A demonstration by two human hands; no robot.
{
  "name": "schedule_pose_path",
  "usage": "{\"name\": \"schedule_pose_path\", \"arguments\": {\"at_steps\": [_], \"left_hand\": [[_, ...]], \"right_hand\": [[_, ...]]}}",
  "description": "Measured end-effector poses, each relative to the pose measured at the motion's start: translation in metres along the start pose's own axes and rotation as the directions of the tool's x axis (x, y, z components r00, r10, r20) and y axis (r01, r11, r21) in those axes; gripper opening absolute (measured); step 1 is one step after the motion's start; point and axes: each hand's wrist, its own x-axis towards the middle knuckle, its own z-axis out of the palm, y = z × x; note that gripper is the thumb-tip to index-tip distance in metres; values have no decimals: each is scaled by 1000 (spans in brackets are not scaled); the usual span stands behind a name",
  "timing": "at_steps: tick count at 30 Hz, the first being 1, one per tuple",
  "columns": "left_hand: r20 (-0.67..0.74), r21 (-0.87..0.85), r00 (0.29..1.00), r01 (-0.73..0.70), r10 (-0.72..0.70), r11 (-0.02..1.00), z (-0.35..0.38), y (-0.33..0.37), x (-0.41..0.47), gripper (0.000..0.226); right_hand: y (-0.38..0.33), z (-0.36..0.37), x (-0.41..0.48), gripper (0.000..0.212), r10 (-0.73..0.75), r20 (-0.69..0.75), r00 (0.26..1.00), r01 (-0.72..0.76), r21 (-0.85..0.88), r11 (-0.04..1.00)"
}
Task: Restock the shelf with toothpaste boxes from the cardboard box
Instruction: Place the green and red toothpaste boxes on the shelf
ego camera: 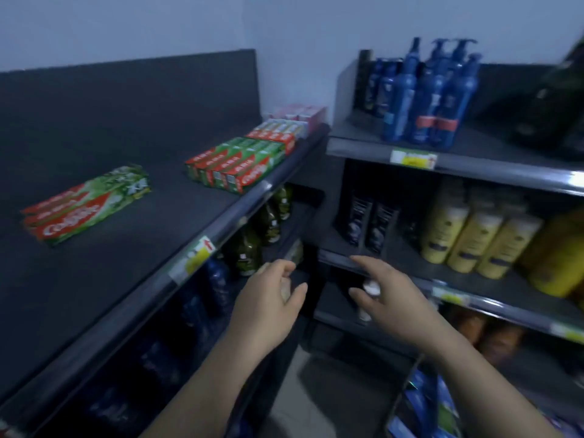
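Observation:
A small stack of green-and-red toothpaste boxes (87, 203) lies on the dark top shelf (132, 254) at the left. Farther back stands a row of several green boxes (235, 164), then red-white boxes (278, 132) and pink ones (300, 113). My left hand (268, 306) hovers below the shelf edge with loosely curled fingers and holds nothing. My right hand (390, 297) is beside it, fingers spread and relaxed, also empty. The rim of the cardboard box (407, 384) shows at the bottom right, with blue packs (423, 403) inside.
A second shelf unit at the right carries blue pump bottles (426, 96) on top, yellow bottles (480, 235) and dark bottles (369, 222) below. Green bottles (252, 245) and dark blue bottles stand under the toothpaste shelf. Yellow price tags (197, 256) hang on the shelf rails.

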Motion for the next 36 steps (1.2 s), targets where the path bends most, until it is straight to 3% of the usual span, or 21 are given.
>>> {"name": "schedule_pose_path", "arguments": {"at_steps": [4,8,19,30,33,36], "left_hand": [[189,-40,981,-27,34,999,60,18,-14,32],[347,-65,937,-19,41,998,117,41,-32,30],[700,-64,713,105,-31,992,290,127,-104,16],[806,19,580,166,-114,986,403,149,-131,28],[805,25,581,163,-117,986,425,148,-123,29],[810,35,573,166,-125,986,446,145,-115,31]], "right_hand": [[57,-14,-60,51,212,-49,976,-213,-26,977],[116,-22,-127,50,420,-79,904,-421,-4,907],[254,-38,-313,47,803,-67,592,-793,125,596],[339,5,-374,45,934,24,357,-889,315,332],[352,30,-372,35,939,76,336,-892,347,291],[361,55,-370,48,940,115,321,-888,381,257]]}}
